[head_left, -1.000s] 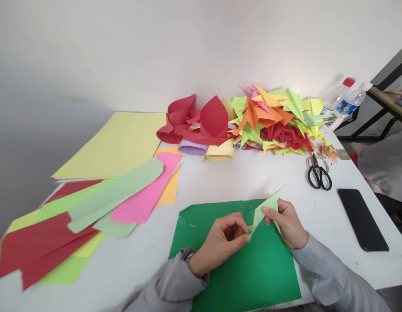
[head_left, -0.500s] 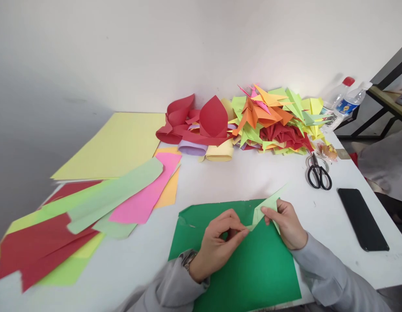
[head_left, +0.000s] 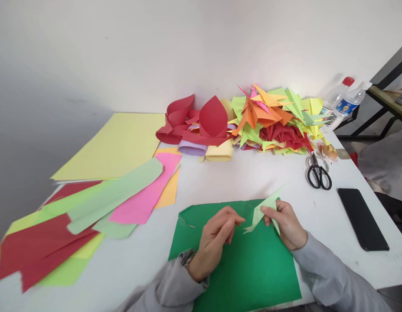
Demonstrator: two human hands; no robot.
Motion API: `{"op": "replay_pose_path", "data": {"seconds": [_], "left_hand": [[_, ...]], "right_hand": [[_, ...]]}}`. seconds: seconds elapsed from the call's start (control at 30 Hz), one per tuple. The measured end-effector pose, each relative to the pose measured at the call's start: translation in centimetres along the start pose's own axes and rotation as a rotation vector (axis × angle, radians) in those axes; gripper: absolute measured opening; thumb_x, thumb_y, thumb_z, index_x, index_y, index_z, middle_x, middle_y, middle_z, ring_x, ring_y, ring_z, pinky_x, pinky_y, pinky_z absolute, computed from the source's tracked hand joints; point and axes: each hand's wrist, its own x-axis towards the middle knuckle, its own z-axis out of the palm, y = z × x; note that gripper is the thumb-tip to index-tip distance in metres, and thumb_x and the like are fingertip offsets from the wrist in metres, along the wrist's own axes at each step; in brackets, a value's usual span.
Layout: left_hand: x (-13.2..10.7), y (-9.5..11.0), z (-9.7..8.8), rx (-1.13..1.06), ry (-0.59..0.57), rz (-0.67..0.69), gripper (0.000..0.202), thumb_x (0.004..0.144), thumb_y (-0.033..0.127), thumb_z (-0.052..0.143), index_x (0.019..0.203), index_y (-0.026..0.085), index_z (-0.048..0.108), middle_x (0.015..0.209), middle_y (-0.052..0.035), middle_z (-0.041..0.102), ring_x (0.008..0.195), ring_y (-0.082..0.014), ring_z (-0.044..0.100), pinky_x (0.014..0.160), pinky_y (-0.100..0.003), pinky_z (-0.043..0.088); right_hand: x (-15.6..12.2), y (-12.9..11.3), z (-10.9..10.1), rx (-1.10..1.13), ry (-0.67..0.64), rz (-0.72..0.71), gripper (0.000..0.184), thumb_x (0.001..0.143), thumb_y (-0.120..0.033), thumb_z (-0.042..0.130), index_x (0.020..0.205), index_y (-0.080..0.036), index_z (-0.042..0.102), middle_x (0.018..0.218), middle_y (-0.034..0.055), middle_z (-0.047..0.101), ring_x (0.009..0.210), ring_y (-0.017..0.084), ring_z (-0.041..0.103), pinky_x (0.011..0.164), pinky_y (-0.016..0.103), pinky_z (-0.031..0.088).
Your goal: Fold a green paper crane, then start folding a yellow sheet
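Between the thumb and fingers of my right hand (head_left: 285, 223) is a pale green origami crane (head_left: 265, 211), its thin bent tip pointing down and left. My left hand (head_left: 218, 236) is just left of that tip, not touching it. Its fingers are loosely bent, with the thumb a little apart and nothing held. Both hands are above a green sheet of card (head_left: 253, 268) lying on the white table (head_left: 148, 268). My right fingers cover part of the crane.
Folded paper cranes (head_left: 272, 121) are heaped at the back, beside rolled paper pieces (head_left: 214, 121). Coloured paper strips (head_left: 116, 195) and a large yellow sheet (head_left: 112, 145) lie to the left. Black scissors (head_left: 318, 173), a phone (head_left: 363, 219) and plastic bottles (head_left: 347, 104) are on the right.
My left hand has let go of the crane's tip and drawn back slightly to the left. The small bent tip now shows. My right hand has hardly moved.
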Motion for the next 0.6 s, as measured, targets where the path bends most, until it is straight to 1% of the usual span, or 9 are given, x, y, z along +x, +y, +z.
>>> {"op": "replay_pose_path", "data": {"seconds": [0.07, 0.13, 0.2, 0.33, 0.4, 0.47, 0.6], "left_hand": [[0.0, 0.0, -0.1, -0.006, -0.02, 0.0, 0.03, 0.096, 0.039, 0.048, 0.091, 0.021, 0.072, 0.055, 0.0015, 0.046, 0.058, -0.0151, 0.048, 0.056, -0.028, 0.038], [0.0, 0.1, -0.1, -0.006, -0.048, 0.004, 0.024, 0.093, 0.038, 0.055, 0.09, 0.021, 0.071, 0.065, -0.0007, 0.052, 0.059, -0.0139, 0.048, 0.054, -0.026, 0.038], [0.0, 0.2, -0.1, 0.003, -0.059, 0.012, 0.021, 0.091, 0.037, 0.058, 0.09, 0.02, 0.07, 0.071, -0.0023, 0.055, 0.061, -0.0138, 0.049, 0.054, -0.026, 0.038], [-0.3, -0.2, -0.2, 0.012, -0.001, 0.016, 0.023, 0.095, 0.033, 0.051, 0.089, 0.021, 0.07, 0.068, -0.0005, 0.052, 0.06, -0.0129, 0.047, 0.057, -0.026, 0.037], [-0.5, -0.4, -0.2, -0.015, 0.042, -0.01, 0.023, 0.096, 0.031, 0.05, 0.089, 0.021, 0.069, 0.066, 0.0016, 0.048, 0.055, -0.0107, 0.044, 0.054, -0.026, 0.035], [-0.7, -0.7, -0.3, -0.05, 0.078, -0.037, 0.022, 0.096, 0.031, 0.05, 0.088, 0.02, 0.068, 0.067, 0.0026, 0.046, 0.049, -0.0082, 0.041, 0.051, -0.025, 0.034], [-0.8, -0.8, -0.2, -0.104, 0.1, -0.074, 0.022, 0.095, 0.034, 0.051, 0.089, 0.019, 0.067, 0.077, 0.0012, 0.048, 0.046, -0.0052, 0.04, 0.047, -0.024, 0.033]], "right_hand": [[0.0, -0.2, 0.1, 0.017, 0.007, 0.007, 0.037, 0.064, -0.043, 0.082, 0.048, -0.018, 0.059, 0.046, -0.0021, 0.056, 0.046, 0.01, 0.047, 0.05, 0.024, 0.04], [0.0, -0.3, 0.1, 0.044, 0.008, 0.018, 0.038, 0.064, -0.042, 0.083, 0.047, -0.017, 0.059, 0.045, -0.002, 0.056, 0.045, 0.009, 0.046, 0.049, 0.023, 0.039], [0.0, -0.3, 0.1, 0.101, -0.001, 0.062, 0.038, 0.063, -0.042, 0.084, 0.048, -0.016, 0.059, 0.045, -0.0022, 0.056, 0.044, 0.008, 0.046, 0.047, 0.022, 0.037], [0.0, -0.3, -0.1, 0.262, -0.072, 0.143, 0.034, 0.06, -0.041, 0.086, 0.058, -0.016, 0.064, 0.049, -0.0024, 0.06, 0.046, 0.009, 0.051, 0.048, 0.021, 0.04], [-0.1, -0.3, -0.2, 0.274, -0.134, 0.125, 0.034, 0.061, -0.043, 0.086, 0.061, -0.016, 0.065, 0.051, -0.0015, 0.062, 0.048, 0.009, 0.053, 0.051, 0.021, 0.041], [-0.3, -0.4, -0.1, 0.24, -0.179, 0.083, 0.034, 0.061, -0.045, 0.086, 0.062, -0.017, 0.066, 0.052, -0.0008, 0.063, 0.049, 0.01, 0.055, 0.052, 0.023, 0.043], [-0.4, -0.3, 0.0, 0.188, -0.19, -0.007, 0.034, 0.059, -0.047, 0.086, 0.065, -0.019, 0.069, 0.053, -0.0006, 0.064, 0.05, 0.013, 0.056, 0.052, 0.026, 0.045]]}}
